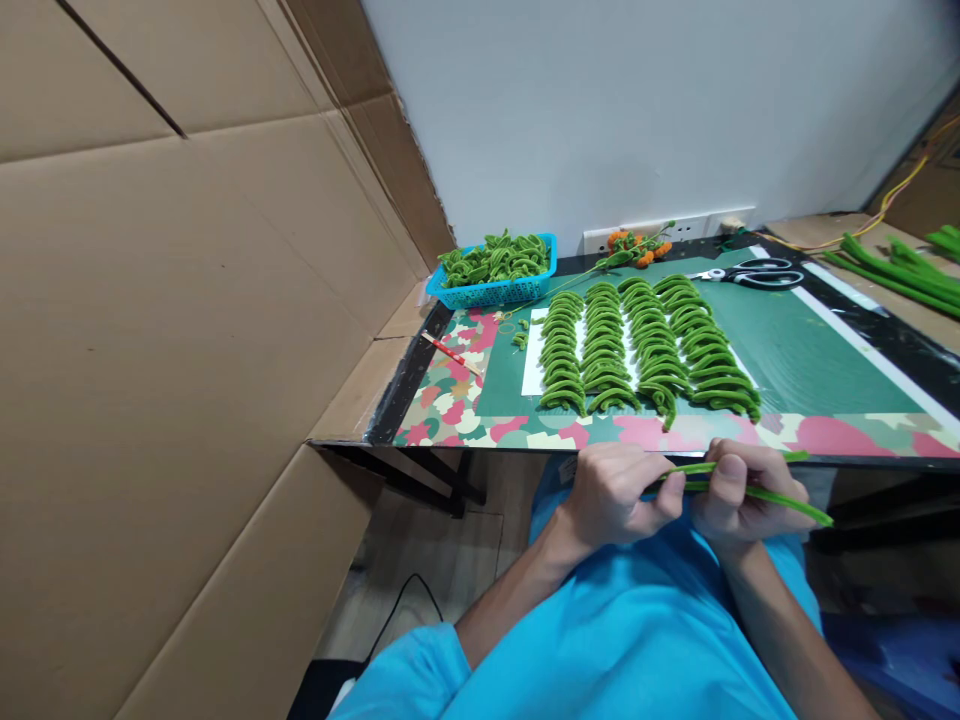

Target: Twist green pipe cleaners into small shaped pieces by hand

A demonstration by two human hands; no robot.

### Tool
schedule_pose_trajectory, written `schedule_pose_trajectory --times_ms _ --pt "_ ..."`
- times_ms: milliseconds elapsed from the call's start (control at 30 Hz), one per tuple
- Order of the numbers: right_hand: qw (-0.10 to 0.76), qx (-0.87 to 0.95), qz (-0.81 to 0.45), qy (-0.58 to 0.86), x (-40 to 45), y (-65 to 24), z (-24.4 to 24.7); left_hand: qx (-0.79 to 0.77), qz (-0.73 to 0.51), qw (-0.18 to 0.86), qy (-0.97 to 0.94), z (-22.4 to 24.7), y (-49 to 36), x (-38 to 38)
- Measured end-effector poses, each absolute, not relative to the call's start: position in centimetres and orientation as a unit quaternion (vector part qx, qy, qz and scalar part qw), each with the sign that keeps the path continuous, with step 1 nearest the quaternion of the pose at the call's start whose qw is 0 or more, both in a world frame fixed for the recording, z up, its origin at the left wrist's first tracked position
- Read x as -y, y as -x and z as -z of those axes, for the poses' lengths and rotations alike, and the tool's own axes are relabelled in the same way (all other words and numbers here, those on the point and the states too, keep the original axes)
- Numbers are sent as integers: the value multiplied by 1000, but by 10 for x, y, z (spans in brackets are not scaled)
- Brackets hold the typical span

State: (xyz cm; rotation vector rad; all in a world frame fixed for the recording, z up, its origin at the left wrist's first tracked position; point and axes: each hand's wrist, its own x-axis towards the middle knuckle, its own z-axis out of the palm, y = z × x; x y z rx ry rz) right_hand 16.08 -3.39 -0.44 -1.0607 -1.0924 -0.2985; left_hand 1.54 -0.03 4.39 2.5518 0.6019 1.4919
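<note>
Between my two hands, just in front of the table's near edge, is a green pipe cleaner [787, 502] that looks folded or doubled, with two ends sticking out to the right. My left hand [619, 490] pinches it at the left, fingers curled. My right hand [746, 490] grips it farther right between thumb and fingers. Beyond them, on the table, curved green pipe cleaner pieces [645, 345] lie in several neat columns on a white sheet [532, 370]. Whether the held strands are one piece or two is hidden by my fingers.
A blue basket [491, 293] of green pieces stands at the back left. Scissors [757, 274] and an orange flower stem [640, 247] lie behind the columns. Long green pipe cleaners [896, 272] are at the right. A cardboard wall [187, 350] closes the left side.
</note>
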Motion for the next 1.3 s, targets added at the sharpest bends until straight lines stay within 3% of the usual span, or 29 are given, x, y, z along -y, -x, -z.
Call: schedule_pose_trajectory --times_ms 1100,1300 --pt "710 489 124 491 36 -158 0 -244 -473 116 -838 -47 -19 3" --pt "703 476 -30 528 36 -164 -44 -266 -389 228 -852 -69 -25 -1"
